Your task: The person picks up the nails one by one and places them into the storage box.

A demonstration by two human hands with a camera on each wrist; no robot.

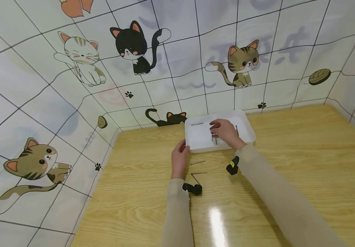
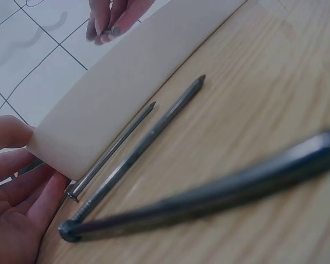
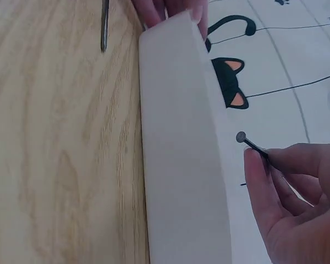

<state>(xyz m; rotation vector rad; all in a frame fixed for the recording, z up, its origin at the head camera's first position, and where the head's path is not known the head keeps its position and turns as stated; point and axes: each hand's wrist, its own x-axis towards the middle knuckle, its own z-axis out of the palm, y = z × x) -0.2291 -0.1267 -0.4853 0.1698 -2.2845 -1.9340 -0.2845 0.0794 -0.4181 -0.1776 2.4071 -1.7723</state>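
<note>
Over the white tray (image 1: 192, 137), my right hand (image 1: 225, 132) pinches a nail (image 3: 241, 137) between thumb and fingertips, its flat round head sticking out. At the tray's near left corner, my left hand (image 1: 178, 160) grips the wall and rim. Inside the tray lie several more nails, one nail (image 1: 197, 124) toward the back left and another nail (image 1: 237, 130) at the right. Three nails rest on the table just in front of the tray: a thinner nail (image 2: 113, 151), a thicker nail (image 2: 140, 151), and a nail (image 2: 220, 198) close to the left wrist camera.
The wooden table (image 1: 304, 154) carries the tray near its back edge. Behind and to the left, walls (image 1: 189, 68) are covered with a grid-lined cat print. Each wrist wears a small black camera (image 1: 233, 166).
</note>
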